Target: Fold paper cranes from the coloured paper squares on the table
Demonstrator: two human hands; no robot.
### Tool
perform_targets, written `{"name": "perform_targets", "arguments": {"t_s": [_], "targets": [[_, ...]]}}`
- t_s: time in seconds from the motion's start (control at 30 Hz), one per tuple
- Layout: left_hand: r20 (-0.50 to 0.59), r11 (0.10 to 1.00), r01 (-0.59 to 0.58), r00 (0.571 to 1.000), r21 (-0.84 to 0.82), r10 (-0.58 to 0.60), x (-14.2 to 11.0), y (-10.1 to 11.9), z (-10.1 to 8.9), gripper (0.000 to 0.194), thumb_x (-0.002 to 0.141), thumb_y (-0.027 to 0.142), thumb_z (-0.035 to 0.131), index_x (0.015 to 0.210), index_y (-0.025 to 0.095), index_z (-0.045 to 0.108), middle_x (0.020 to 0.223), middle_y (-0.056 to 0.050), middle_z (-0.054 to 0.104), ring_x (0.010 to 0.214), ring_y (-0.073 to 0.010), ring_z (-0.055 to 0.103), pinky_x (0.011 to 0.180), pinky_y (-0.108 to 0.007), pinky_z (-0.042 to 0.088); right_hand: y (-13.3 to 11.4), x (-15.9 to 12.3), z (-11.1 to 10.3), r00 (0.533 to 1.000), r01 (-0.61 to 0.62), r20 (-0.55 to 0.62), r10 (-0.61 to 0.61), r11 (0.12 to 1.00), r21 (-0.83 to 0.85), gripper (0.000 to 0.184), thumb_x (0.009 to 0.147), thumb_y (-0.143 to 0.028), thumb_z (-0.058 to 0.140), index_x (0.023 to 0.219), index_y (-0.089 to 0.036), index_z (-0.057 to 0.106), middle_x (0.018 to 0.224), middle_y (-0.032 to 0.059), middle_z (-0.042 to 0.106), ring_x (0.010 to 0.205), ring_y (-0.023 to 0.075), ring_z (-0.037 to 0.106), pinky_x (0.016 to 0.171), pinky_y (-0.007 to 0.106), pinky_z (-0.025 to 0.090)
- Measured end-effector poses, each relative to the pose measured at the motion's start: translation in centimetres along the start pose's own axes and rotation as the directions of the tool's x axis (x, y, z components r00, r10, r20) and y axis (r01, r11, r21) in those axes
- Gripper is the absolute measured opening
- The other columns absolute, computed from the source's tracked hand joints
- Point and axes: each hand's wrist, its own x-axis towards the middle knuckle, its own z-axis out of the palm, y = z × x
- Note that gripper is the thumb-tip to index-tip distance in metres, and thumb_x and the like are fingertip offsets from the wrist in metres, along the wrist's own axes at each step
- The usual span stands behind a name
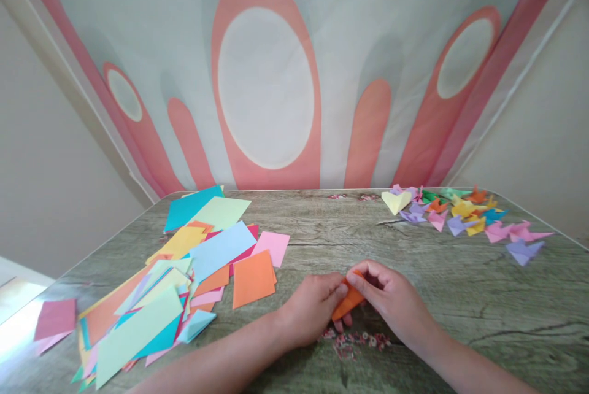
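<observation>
Both hands meet over the near middle of the table, pinching one small piece of folded orange paper (348,301). My left hand (311,307) grips its left side, thumb on top and fingertips showing beneath. My right hand (396,300) pinches the upper right corner between thumb and fingers. The fingers partly cover the paper, so its full shape is hidden. Flat orange squares (254,279) lie to the left of my left hand. Off to the right stand several folded paper figures, among them a purple one (524,250) and a pale yellow heart-like one (396,201).
A loose heap of coloured paper sheets (138,326) covers the table's left side, with a folded light-blue piece (197,325) at its edge. Dark pink paper (55,319) lies at the far left. The wood-patterned table (460,296) ends against a pink-and-white patterned backdrop (267,87).
</observation>
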Motion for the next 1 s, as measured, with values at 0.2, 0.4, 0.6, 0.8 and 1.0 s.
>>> {"name": "perform_targets", "arguments": {"t_s": [0.2, 0.4, 0.6, 0.8, 1.0], "targets": [[0.049, 0.998, 0.050, 0.997, 0.042, -0.052, -0.04, 0.03, -0.08, 0.038, 0.094, 0.047, 0.032, 0.084, 0.016, 0.051, 0.065, -0.001, 0.061, 0.045, -0.0098, 0.052, 0.043, -0.019, 0.039, 0.10, -0.15, 0.02, 0.996, 0.053, -0.066, -0.065, 0.984, -0.171, 0.029, 0.091, -0.044, 0.051, 0.077, -0.020, 0.062, 0.071, -0.0010, 0.065, 0.071, 0.0165, 0.060, 0.068, 0.025, 0.044], [0.015, 0.997, 0.038, 0.999, -0.063, -0.037, 0.09, -0.22, -0.35, 0.037, 0.094, 0.045, 0.032, 0.088, 0.016, 0.055, 0.065, -0.001, 0.061, 0.042, -0.0085, 0.050, 0.044, -0.019, 0.039, 0.25, -0.13, -0.26, 0.993, 0.005, -0.112, -0.025, 0.985, -0.175, 0.032, 0.091, -0.048, 0.048, 0.089, -0.021, 0.065, 0.069, -0.0014, 0.063, 0.062, 0.0155, 0.057, 0.060, 0.025, 0.044], [0.021, 0.995, 0.086, 0.996, -0.058, -0.085, 0.07, -0.30, -0.13, 0.035, 0.093, 0.044, 0.032, 0.091, 0.016, 0.053, 0.066, 0.001, 0.058, 0.037, -0.0066, 0.045, 0.035, -0.016, 0.031, 0.71, 0.06, -0.32, 0.983, -0.037, -0.184, -0.009, 0.968, -0.247, 0.033, 0.089, -0.048, 0.051, 0.095, -0.022, 0.070, 0.067, -0.0009, 0.066, 0.060, 0.0168, 0.059, 0.061, 0.026, 0.045], [0.026, 0.995, 0.098, 0.995, -0.022, -0.097, -0.08, -0.17, 0.14, 0.032, 0.094, 0.045, 0.031, 0.088, 0.019, 0.048, 0.067, 0.001, 0.057, 0.038, -0.0071, 0.043, 0.032, -0.015, 0.029, 0.95, 0.17, -0.05, 0.980, 0.019, -0.180, -0.080, 0.949, -0.316, 0.032, 0.090, -0.046, 0.050, 0.094, -0.022, 0.071, 0.080, 0.0010, 0.071, 0.063, 0.0176, 0.061, 0.065, 0.028, 0.047], [-0.150, 0.959, 0.044, 0.989, 0.282, -0.001, -0.07, 0.23, 0.05, 0.029, 0.095, 0.040, 0.030, 0.080, 0.020, 0.044, 0.066, 0.000, 0.054, 0.053, -0.0139, 0.055, 0.048, -0.022, 0.039, 0.91, -0.01, -0.01, 0.968, 0.103, -0.183, -0.171, 0.937, -0.333, 0.025, 0.091, -0.041, 0.051, 0.090, -0.024, 0.070, 0.089, 0.0011, 0.072, 0.084, 0.0196, 0.065, 0.076, 0.027, 0.047]]}}
